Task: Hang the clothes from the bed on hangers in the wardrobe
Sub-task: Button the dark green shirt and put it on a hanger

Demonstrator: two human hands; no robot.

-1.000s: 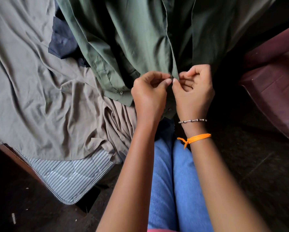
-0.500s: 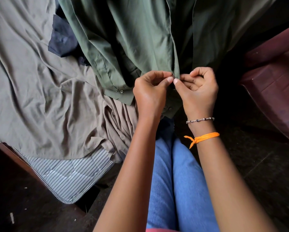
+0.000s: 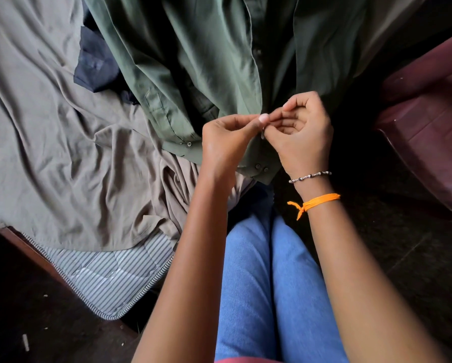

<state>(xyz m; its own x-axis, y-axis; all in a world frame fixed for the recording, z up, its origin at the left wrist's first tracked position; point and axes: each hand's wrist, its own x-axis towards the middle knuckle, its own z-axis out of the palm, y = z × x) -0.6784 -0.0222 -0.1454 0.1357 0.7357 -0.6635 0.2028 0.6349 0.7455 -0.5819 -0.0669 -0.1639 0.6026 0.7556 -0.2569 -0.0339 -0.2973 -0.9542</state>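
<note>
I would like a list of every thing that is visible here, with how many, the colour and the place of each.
shirt: one, dark green, hanging at top centre, lower front edges pinched by both hands
sheet: one, grey-beige, crumpled over the bed at left
dark cloth: one, navy, on the sheet, partly under the shirt
mattress: one, grey-white striped, corner showing below the sheet
chair: one, maroon, at right edge
floor: dark, at bottom and right
jeans: blue, on the person's legs, bottom centre
bracelet: one, silver beaded, right wrist
band: one, orange, right wrist
left hand: pinches the shirt edge
right hand: pinches the shirt edge
</note>
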